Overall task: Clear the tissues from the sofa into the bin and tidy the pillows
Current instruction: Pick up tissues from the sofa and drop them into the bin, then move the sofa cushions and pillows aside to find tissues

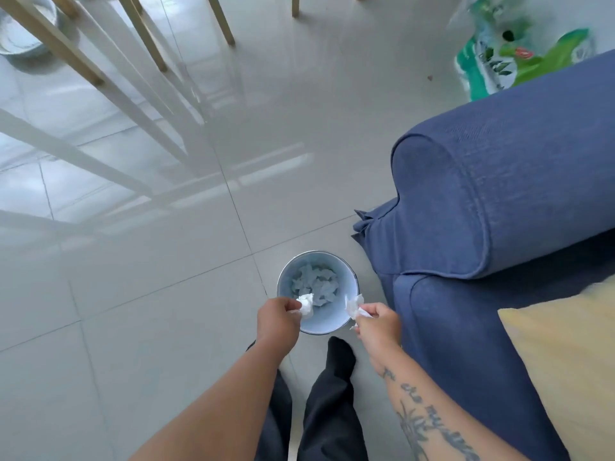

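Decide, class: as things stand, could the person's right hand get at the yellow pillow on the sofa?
Probably not yet. The right hand is shut on a tissue by the bin. Nothing blocks the way to the yellow pillow, but the hand must drop the tissue first.

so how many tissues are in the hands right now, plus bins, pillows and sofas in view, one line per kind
tissues in hand: 2, one in the left hand, one in the right hand
bin: 1, with crumpled tissues already inside, too jumbled to count
yellow pillow: 1
blue sofa: 1
total: 5
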